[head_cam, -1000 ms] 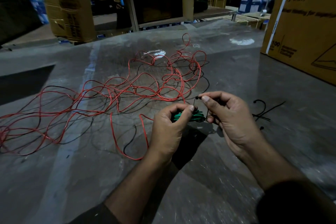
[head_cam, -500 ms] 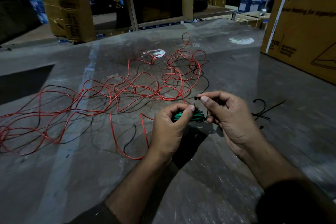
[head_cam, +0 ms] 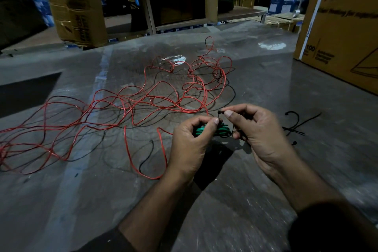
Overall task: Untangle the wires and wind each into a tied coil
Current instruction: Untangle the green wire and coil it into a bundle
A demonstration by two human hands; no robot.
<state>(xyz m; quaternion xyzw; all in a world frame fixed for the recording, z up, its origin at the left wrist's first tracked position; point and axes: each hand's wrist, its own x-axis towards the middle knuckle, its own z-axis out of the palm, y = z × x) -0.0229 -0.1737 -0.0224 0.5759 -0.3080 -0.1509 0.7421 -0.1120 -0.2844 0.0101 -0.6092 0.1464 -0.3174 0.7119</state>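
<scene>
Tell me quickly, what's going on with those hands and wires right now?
Left hand grips green wire coil. Right hand pinches black cable tie at it. Red wire and black wire lie tangled behind.

Left hand [head_cam: 189,145] and right hand [head_cam: 259,135]: bare, no rings, watch or gloves. Forearms bare. Dark sleeves [head_cam: 327,229] pushed up, visible at lower centre and lower right of the frame.

Both forearms are reaching forward, the left hand [head_cam: 189,145] curling its fingers in a grip while the right hand [head_cam: 258,133] is pinching with thumb and forefinger.
</scene>
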